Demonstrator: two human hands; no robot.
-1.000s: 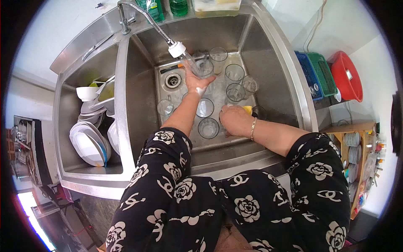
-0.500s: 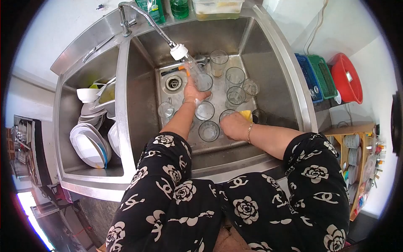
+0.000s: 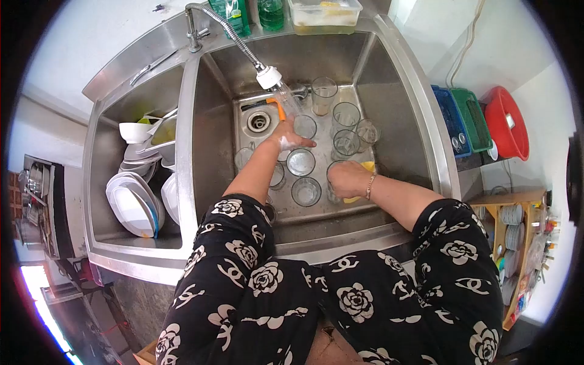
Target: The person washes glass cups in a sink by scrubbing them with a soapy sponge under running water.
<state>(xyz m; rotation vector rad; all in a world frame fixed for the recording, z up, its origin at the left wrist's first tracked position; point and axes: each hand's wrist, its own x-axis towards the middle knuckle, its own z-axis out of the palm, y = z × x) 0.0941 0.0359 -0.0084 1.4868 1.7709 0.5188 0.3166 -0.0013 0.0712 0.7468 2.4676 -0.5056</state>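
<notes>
My left hand (image 3: 288, 137), with white suds on its back, wraps around a clear drinking glass (image 3: 305, 127) under the faucet's spray head (image 3: 269, 77). Its thumb shows below the glass and its other fingers are mostly hidden. My right hand (image 3: 348, 179) is closed low in the sink, fingertips hidden. A yellow sponge (image 3: 351, 199) sticks out from under it on both sides. Just left of that hand is the rim of another glass (image 3: 331, 170). Two upright glasses, a nearer one (image 3: 306, 191) and a farther one (image 3: 300, 162), stand between my hands.
Several more glasses (image 3: 346, 114) stand at the basin's back right. An orange-handled tool (image 3: 279, 104) lies near the drain (image 3: 259, 122). The left basin holds stacked white plates (image 3: 131, 204) and a bowl (image 3: 134, 132). Green bottles (image 3: 271, 15) and a plastic tub (image 3: 323, 17) line the back ledge.
The view has shifted slightly, so the sink sits lower and farther right. More yellow sponge shows around my right hand. My left hand stays at the glass under the spray head.
</notes>
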